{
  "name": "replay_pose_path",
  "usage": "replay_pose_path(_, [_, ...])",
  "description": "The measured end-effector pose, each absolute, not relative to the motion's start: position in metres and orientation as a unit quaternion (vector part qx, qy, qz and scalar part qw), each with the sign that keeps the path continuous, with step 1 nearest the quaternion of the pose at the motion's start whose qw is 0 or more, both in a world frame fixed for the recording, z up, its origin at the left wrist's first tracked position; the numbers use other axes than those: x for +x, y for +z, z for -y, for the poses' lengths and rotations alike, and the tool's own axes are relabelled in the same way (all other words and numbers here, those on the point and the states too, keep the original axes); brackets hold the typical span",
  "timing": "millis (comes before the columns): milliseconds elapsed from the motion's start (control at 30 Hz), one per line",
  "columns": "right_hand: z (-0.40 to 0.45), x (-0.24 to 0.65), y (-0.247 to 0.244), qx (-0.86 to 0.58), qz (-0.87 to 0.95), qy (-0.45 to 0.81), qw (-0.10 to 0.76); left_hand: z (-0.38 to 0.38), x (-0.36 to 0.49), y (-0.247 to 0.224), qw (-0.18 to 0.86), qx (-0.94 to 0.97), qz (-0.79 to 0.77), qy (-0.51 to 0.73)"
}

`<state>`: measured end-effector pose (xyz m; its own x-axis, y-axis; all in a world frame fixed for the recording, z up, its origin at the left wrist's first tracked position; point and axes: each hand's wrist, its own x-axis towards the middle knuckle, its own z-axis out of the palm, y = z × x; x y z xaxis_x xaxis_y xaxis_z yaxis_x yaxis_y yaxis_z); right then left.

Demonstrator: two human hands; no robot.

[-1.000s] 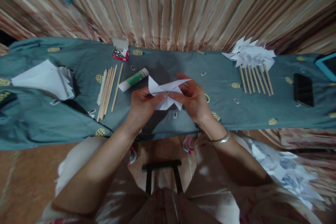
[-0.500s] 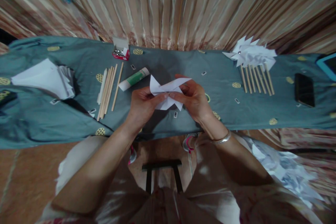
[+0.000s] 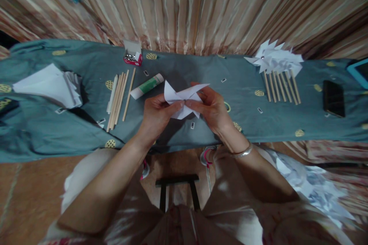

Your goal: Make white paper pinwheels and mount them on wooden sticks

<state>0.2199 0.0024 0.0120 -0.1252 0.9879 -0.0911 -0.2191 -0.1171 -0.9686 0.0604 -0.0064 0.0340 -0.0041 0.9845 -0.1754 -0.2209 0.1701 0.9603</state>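
A white folded paper pinwheel [image 3: 184, 93] is held up over the table between my two hands. My left hand [image 3: 157, 116] grips its left side, the thumb tip near the centre. My right hand [image 3: 213, 111] pinches the right side, its thumb also at the centre, fingers behind the paper. Left of the hands lies a green and white glue stick [image 3: 147, 86]. Several wooden sticks [image 3: 117, 99] lie farther left, and behind them stands an open red box [image 3: 133, 58] of small metal pieces.
On the green cloth [image 3: 178, 67], a stack of folded white paper [image 3: 50, 86] lies at the far left. Several pinwheels on sticks [image 3: 280, 61] lie at the right, beside a dark phone [image 3: 333, 98] and a blue-edged device [image 3: 359, 72]. More white paper pieces [image 3: 313, 183] are at the lower right.
Both thumbs have closed in slightly at the pinwheel's centre, where the small metal piece seen before is now covered. Otherwise the hands and objects have barely moved.
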Motion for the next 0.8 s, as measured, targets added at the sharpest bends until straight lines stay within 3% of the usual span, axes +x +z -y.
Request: replay_pose_path(800, [-0.0046, 0.2123, 0.0126, -0.422, 0.419, 0.629, 0.502, 0.0036, 0.0608, 0.0351, 0.595, 0.364, -0.487, 0.526])
